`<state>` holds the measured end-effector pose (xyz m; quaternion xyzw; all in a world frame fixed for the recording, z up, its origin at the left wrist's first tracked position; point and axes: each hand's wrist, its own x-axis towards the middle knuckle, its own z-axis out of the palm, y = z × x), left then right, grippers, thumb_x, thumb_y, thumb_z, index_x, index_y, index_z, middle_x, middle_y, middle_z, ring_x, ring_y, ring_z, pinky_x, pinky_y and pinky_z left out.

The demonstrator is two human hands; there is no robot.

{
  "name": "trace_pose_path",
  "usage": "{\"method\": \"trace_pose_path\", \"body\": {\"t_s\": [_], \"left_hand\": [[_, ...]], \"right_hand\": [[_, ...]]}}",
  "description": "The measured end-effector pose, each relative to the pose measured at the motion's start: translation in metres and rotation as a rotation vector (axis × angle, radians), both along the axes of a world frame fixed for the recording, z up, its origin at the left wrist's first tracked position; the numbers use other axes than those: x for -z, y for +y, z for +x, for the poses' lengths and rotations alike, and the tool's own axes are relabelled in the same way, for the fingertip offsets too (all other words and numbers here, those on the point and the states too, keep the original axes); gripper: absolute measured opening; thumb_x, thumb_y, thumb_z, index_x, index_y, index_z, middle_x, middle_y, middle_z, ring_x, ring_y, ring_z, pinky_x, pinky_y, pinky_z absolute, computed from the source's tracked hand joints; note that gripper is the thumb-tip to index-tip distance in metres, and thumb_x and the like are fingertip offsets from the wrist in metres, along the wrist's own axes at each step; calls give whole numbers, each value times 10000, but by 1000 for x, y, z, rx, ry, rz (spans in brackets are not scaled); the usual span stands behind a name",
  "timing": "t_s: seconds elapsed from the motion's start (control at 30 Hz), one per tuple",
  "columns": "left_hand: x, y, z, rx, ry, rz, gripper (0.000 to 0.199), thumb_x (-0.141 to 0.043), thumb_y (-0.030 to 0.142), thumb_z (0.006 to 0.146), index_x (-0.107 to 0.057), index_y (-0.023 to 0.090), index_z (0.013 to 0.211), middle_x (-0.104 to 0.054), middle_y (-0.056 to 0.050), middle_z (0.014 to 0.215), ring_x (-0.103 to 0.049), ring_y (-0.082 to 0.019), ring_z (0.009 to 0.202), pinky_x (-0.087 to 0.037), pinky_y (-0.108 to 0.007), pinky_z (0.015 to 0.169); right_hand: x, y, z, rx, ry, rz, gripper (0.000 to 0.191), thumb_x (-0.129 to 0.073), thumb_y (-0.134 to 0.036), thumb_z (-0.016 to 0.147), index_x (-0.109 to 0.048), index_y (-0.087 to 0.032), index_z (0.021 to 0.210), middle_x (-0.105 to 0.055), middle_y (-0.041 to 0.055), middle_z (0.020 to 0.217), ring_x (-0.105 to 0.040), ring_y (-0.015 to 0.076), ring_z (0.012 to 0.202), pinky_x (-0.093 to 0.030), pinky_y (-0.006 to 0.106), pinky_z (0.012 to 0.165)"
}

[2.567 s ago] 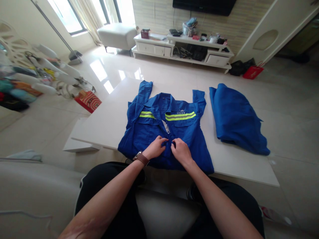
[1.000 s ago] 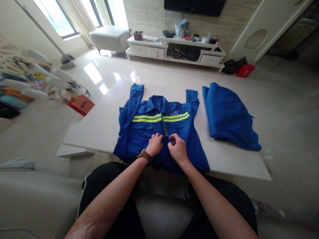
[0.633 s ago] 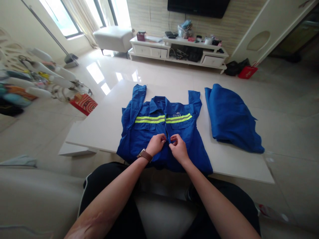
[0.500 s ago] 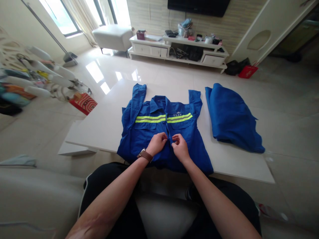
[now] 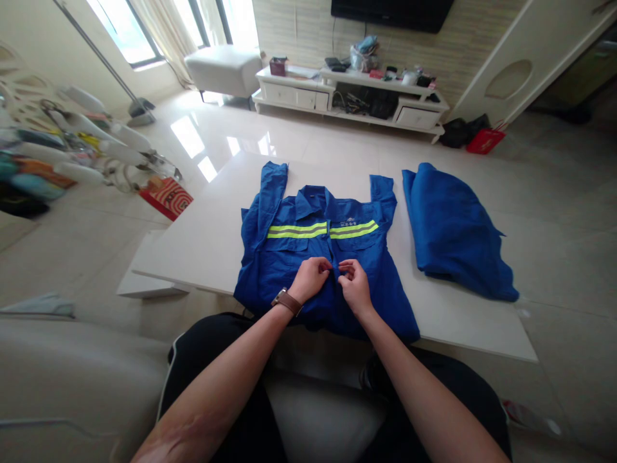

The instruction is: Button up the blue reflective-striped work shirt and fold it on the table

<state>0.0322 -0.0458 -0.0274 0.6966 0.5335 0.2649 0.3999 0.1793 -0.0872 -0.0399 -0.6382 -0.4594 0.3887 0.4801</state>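
The person's left hand (image 5: 311,278) and right hand (image 5: 355,286) curl narrowly at the blue work jacket's (image 5: 284,260) front edges (image 5: 331,247), grip unclear; keeping both edges level should prevent puckering.

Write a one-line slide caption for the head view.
Two bare hands at the front of a blue long-sleeved jacket with yellow-green stripes on a white table.

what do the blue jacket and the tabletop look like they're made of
Jacket: probably matte woven cotton or a blend, judging by its soft creases; the exact fibre can't be told. Tabletop: smooth, pale, low-sheen board, perhaps laminate or painted wood, given its flat, even face.
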Motion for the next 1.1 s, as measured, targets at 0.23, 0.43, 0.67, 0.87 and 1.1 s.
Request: {"method": "trace_pose_path", "body": {"t_s": [0.23,0.43,0.67,0.87,1.1], "left_hand": [[0,0,1,-35,-1,2,190,-627,68,790,-769,172,862,-767,-42,814,-699,-163,785,-532,-255,753],[-3,-1,2,-47,-4,3,176,-639,64,780,-761,178,834,-769,-41,804,-705,-165,790,-540,-263,770],[4,1,2,-105,-97,-92,129,-663,85,775,-759,159,818,-769,-44,812,-704,-157,781,-527,-247,732],[11,2,5,-217,-428,-438,76,-743,188,792,-724,120,821,-713,-33,683,-658,-128,636,-507,-221,616],[2,-1,8,-265,-559,-549,117,-804,113,733,-706,99,797,-707,-30,658,-641,-105,599,-492,-207,606]], "right_hand": [[-7,-3,0,-55,-145,15,341,-559,-239,669,-619,-192,1002,-693,57,956,-503,137,594,-477,294,652],[-11,-4,-2,-143,-238,4,387,-538,-207,668,-602,-207,1050,-702,37,1013,-535,137,602,-480,293,672],[-13,-6,-3,-227,-350,55,341,-556,-210,751,-600,-210,1089,-696,35,1041,-542,131,598,-474,296,682],[-14,-9,-4,-262,-374,116,220,-546,-269,872,-609,-222,1077,-698,38,1032,-611,165,706,-492,312,728],[-8,-8,-2,-254,-357,133,243,-562,-221,857,-606,-232,1096,-704,47,1054,-676,206,883,-532,333,806]]}}
